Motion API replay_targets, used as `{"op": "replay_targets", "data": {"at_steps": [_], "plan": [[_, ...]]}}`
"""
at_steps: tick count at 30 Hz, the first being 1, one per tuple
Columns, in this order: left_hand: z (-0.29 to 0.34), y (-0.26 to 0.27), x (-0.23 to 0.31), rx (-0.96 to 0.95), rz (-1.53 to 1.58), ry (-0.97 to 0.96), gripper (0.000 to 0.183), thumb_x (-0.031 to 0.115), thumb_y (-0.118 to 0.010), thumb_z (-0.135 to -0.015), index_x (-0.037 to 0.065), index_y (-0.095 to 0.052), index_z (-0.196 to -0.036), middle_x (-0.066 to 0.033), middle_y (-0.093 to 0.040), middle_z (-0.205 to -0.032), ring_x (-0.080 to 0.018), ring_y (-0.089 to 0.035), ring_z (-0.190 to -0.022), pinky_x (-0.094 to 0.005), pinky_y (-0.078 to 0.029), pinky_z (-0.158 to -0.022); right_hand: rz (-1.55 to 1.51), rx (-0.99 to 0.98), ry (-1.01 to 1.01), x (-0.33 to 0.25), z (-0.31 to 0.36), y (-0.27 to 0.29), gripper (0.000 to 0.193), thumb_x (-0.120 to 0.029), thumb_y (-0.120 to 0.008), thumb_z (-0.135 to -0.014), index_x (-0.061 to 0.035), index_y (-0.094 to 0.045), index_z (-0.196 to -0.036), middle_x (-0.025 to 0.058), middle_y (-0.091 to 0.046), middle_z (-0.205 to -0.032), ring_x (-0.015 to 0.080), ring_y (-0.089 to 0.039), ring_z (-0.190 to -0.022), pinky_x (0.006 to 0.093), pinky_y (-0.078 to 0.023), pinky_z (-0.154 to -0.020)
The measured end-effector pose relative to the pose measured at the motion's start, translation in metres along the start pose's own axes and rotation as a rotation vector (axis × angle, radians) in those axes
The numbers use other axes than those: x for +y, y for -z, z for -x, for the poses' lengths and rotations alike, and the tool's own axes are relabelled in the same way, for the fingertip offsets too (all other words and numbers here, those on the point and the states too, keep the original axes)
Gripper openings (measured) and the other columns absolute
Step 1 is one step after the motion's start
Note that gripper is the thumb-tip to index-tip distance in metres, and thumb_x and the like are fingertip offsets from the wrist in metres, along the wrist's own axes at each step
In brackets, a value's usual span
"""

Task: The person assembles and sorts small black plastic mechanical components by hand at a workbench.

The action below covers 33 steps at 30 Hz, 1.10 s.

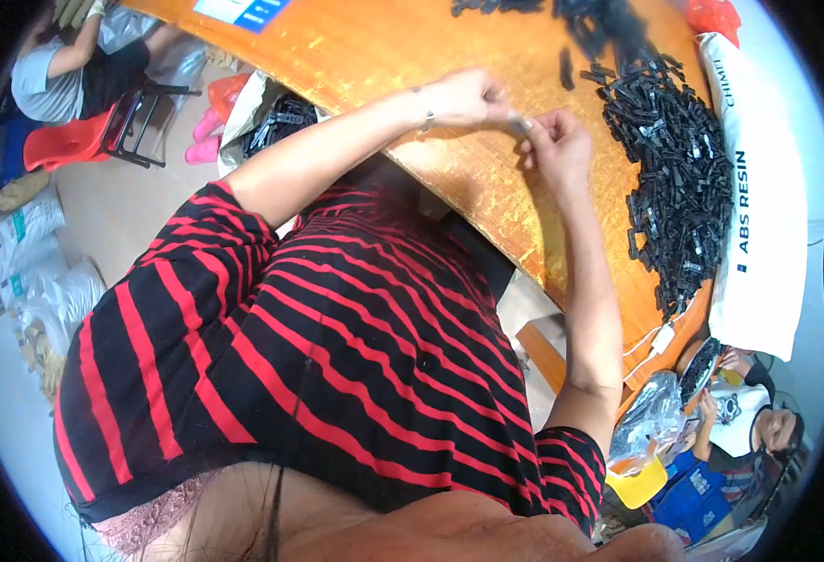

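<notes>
Over the orange-brown table, my two hands meet, fingertips almost touching. My left hand is closed, its fingers curled, a thin band round the wrist. Thumb and fingers of my right hand press together in a pinch. Between the fingertips shows a small greyish piece, too small and blurred to name. To the right of my right hand lies a large heap of small black plastic parts, narrow and elongated. One loose black part lies beyond my right hand.
A white printed sack lines the table's right side. More dark parts lie at the far edge, near a blue-and-white sheet. An open bag of black parts stands below the left edge. Other people sit at far left and lower right.
</notes>
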<state>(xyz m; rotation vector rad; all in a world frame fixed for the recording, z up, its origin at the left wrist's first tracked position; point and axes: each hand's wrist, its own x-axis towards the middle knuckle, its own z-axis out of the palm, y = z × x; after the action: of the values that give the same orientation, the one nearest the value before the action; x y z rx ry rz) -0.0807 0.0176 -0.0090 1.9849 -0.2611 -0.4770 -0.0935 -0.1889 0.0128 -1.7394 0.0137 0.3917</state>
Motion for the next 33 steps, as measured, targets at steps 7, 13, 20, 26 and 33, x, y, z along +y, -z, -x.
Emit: {"op": "replay_targets", "data": {"at_steps": [7, 13, 20, 26, 33], "plan": [[0.124, 0.092, -0.005, -0.241, 0.025, -0.004, 0.026, 0.029, -0.067, -0.097, 0.005, -0.07, -0.093, 0.0059, -0.052, -0.071, -0.0072, -0.045, -0.066, -0.0268, -0.038, -0.058, 0.286, -0.195, 0.097, -0.016, -0.001, 0.017, 0.019, -0.017, -0.068, -0.097, -0.0008, -0.063, -0.088, 0.0052, -0.066, -0.067, 0.0108, -0.06, -0.053, 0.0269, -0.048, -0.049], [0.19, 0.15, -0.031, 0.084, -0.521, 0.025, 0.028, 0.007, -0.076, -0.082, 0.002, -0.068, -0.109, -0.0091, -0.068, -0.093, -0.0202, -0.067, -0.092, -0.0333, -0.053, -0.082, 0.827, 0.249, 0.354, -0.01, -0.069, 0.081, 0.02, -0.023, -0.07, -0.091, -0.0031, -0.07, -0.094, 0.0191, -0.072, -0.085, 0.0363, -0.07, -0.079, 0.0417, -0.055, -0.075], [0.025, 0.067, 0.032, 0.319, -0.562, -0.418, 0.032, 0.008, -0.069, -0.088, 0.008, -0.065, -0.119, -0.0114, -0.065, -0.101, -0.0293, -0.066, -0.092, -0.0397, -0.054, -0.082, 1.117, 0.38, 0.234, -0.021, -0.127, 0.068, 0.032, -0.032, -0.067, -0.093, -0.0019, -0.069, -0.102, 0.0224, -0.073, -0.097, 0.0404, -0.071, -0.094, 0.0478, -0.055, -0.085], [-0.111, 0.013, 0.04, 0.443, -0.654, -0.736, 0.028, 0.01, -0.073, -0.082, 0.01, -0.067, -0.11, -0.0092, -0.062, -0.112, -0.0311, -0.059, -0.109, -0.0418, -0.053, -0.089, 1.271, 0.368, 0.246, -0.027, -0.106, 0.057, 0.028, -0.03, -0.062, -0.095, -0.0025, -0.067, -0.096, 0.0241, -0.072, -0.091, 0.0386, -0.072, -0.088, 0.0477, -0.057, -0.076], [-0.119, 0.014, 0.03, 0.349, -0.796, -0.683, 0.014, 0.015, -0.074, -0.081, 0.009, -0.063, -0.087, -0.0065, -0.061, -0.098, -0.03, -0.06, -0.1, -0.0419, -0.053, -0.077, 1.152, 0.263, 0.647, 0.006, -0.051, 0.062, 0.014, -0.016, -0.063, -0.093, -0.0069, -0.058, -0.103, 0.0203, -0.066, -0.085, 0.0402, -0.067, -0.077, 0.05, -0.052, -0.064]]}}
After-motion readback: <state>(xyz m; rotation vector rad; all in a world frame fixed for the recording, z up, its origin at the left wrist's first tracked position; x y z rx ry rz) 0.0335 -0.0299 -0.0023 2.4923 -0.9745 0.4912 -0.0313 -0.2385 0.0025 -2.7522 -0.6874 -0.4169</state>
